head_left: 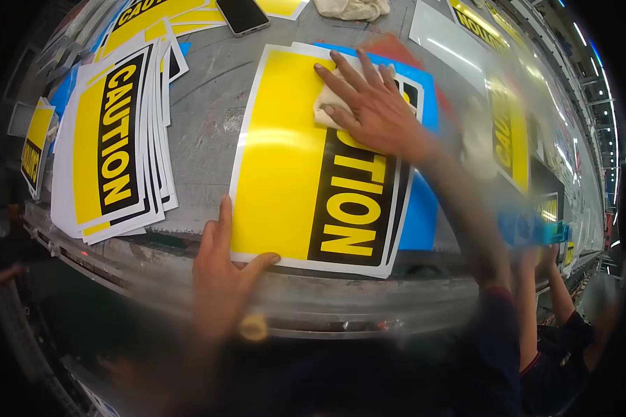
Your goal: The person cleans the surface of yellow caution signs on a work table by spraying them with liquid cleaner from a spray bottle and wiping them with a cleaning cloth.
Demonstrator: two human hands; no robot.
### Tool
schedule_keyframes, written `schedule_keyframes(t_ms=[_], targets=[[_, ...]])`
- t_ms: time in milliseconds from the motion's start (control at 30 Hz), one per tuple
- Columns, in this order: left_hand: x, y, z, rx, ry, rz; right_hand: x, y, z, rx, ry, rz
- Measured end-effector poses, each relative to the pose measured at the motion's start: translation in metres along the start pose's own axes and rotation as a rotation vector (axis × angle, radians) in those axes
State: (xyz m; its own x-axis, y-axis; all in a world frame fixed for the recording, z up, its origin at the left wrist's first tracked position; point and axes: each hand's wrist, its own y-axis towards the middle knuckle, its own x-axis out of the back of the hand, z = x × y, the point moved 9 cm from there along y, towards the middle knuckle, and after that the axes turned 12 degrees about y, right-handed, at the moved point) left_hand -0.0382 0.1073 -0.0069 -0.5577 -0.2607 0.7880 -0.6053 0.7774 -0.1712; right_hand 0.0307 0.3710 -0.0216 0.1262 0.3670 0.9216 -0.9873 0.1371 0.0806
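A yellow and black caution sign (pixel 282 153) with a white border lies on the worktable, on top of at least one more sign and a blue sheet (pixel 424 201). My left hand (pixel 222 264) holds its near left corner, thumb on the front edge and a finger along the left side. Under my right hand (pixel 379 104) is a cream cloth (pixel 323 111), pressed onto the upper part of the sign, with the fingers spread over it. The hand and cloth cover part of the lettering.
A stack of caution signs (pixel 87 146) stands to the left, with more signs (pixel 153 21) behind. A phone (pixel 242 15) and another cloth (pixel 351 7) lie at the back. On the right, a co-worker's hands (pixel 539 257) are near a blue-green object (pixel 555 231).
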Motion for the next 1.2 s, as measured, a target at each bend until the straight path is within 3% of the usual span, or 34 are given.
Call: schedule_keyframes(t_ms=[100,233,367,400,500,567,633,700,733,767,867,900,1033,1100,1133,1200], targets=[[0.004,0.004,-0.005,-0.008,-0.030,-0.013,-0.032,0.006,0.077,0.153,0.015,0.085],[0.001,0.003,0.000,-0.033,0.018,-0.011,-0.033,0.036,0.016,0.242,-0.147,0.024],[0.003,0.003,-0.001,-0.022,-0.016,-0.019,-0.033,0.048,0.007,0.324,-0.273,-0.126],[0.003,0.004,-0.001,-0.014,-0.001,-0.019,-0.034,0.040,0.049,0.186,0.123,-0.147],[0.002,0.004,0.002,-0.049,0.021,-0.023,-0.033,0.048,0.073,0.316,0.109,0.000],[0.000,0.005,0.003,0.001,0.022,0.015,-0.013,0.093,-0.008,0.148,-0.075,-0.256],[0.000,0.004,0.004,0.054,0.013,0.053,0.010,0.113,-0.017,0.161,-0.237,-0.354],[0.004,0.005,0.000,0.014,0.051,0.011,-0.020,0.111,0.015,0.130,0.247,-0.080],[0.003,0.005,0.003,0.003,0.067,-0.003,-0.038,0.104,0.047,0.369,-0.006,-0.181],[0.000,0.005,0.005,-0.008,0.080,-0.010,-0.034,0.106,0.049,0.385,-0.019,-0.188],[0.000,0.005,0.001,0.071,0.088,0.024,-0.007,0.127,-0.026,0.126,-0.101,-0.219],[0.001,0.005,0.002,0.112,0.082,0.038,0.007,0.115,-0.040,0.101,-0.075,-0.366],[-0.001,0.003,0.006,0.061,0.115,-0.018,0.019,0.036,-0.041,0.097,-0.172,-0.233],[-0.001,0.003,0.006,0.084,0.114,0.007,0.042,0.008,-0.099,-0.113,-0.032,-0.281],[-0.001,0.003,0.006,0.082,0.102,0.010,0.050,0.003,-0.109,-0.153,-0.132,-0.305],[-0.003,0.005,0.008,0.073,0.085,0.008,0.052,0.000,-0.109,-0.145,-0.030,-0.324]])
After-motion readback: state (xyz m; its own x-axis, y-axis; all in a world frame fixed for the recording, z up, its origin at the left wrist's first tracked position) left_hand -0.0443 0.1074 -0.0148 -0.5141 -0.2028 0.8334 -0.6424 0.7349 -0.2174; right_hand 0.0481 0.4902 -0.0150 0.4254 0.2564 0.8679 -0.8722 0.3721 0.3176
